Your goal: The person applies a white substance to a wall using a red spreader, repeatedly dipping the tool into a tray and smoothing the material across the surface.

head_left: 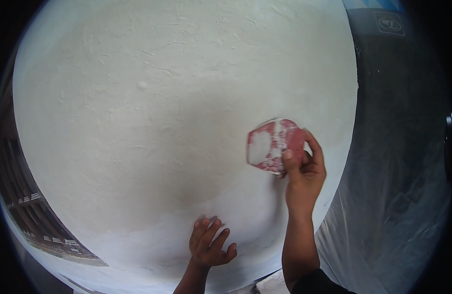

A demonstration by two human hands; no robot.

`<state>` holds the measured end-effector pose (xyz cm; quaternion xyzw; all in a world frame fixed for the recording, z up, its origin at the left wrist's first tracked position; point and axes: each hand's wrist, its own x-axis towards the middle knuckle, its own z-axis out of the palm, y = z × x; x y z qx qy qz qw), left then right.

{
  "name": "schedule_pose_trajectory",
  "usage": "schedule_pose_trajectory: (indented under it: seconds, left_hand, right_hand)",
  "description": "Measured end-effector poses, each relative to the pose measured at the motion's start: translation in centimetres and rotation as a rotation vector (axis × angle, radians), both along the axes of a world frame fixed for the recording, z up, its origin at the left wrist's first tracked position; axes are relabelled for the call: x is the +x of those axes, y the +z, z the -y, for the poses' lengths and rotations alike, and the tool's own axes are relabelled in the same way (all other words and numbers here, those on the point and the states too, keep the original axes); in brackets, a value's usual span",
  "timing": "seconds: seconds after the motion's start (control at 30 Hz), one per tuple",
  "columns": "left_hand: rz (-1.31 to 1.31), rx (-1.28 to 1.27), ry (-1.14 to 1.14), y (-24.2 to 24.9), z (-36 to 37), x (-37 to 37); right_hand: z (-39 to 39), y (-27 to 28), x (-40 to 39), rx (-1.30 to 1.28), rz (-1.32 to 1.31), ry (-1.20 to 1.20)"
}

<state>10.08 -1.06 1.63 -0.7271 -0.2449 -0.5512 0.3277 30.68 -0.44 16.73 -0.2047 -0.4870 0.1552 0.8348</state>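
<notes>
A white plastered wall [162, 112] fills most of the view, rough with small ridges and bumps. My right hand [303, 171] grips a red piece of sandpaper [272, 146], dusted white, and presses it flat against the wall at the right. Lower down, my left hand [209, 242] rests against the wall with its fingers spread and holds nothing. The lower band of the wall looks brighter than the greyer area above it.
Clear plastic sheeting [387, 215] hangs to the right of the wall's edge over a dark surface. A printed label [390, 23] shows at the top right. At the lower left, a dark wooden structure [35, 215] lies beyond the wall.
</notes>
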Motion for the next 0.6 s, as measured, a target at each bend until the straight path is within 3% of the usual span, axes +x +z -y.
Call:
schedule_pose_trajectory:
  seconds: [0.13, 0.2, 0.27, 0.4, 0.47, 0.6]
  left_hand:
    - [-0.004, 0.003, 0.005, -0.1, 0.0, 0.0]
    - [0.0, 0.001, 0.01, -0.2, 0.0, 0.0]
    - [0.005, -0.001, 0.016, -0.2, 0.0, 0.0]
    - [0.005, -0.002, 0.016, -0.2, 0.0, -0.1]
    - [0.005, -0.005, 0.016, -0.2, 0.0, 0.1]
    - [0.017, -0.003, 0.003, -0.1, 0.0, 0.1]
  right_hand:
    - [0.1, -0.8, -0.1, 0.06, -0.103, 0.129]
    - [0.7, -0.2, -2.1, 0.034, 0.013, 0.145]
    - [0.6, -0.5, -2.8, 0.002, 0.091, 0.103]
    - [0.1, -1.4, 0.4, 0.014, -0.106, -0.074]
    - [0.2, -1.7, 0.8, 0.002, -0.157, -0.005]
    - [0.7, 0.0, -2.2, 0.025, 0.003, 0.112]
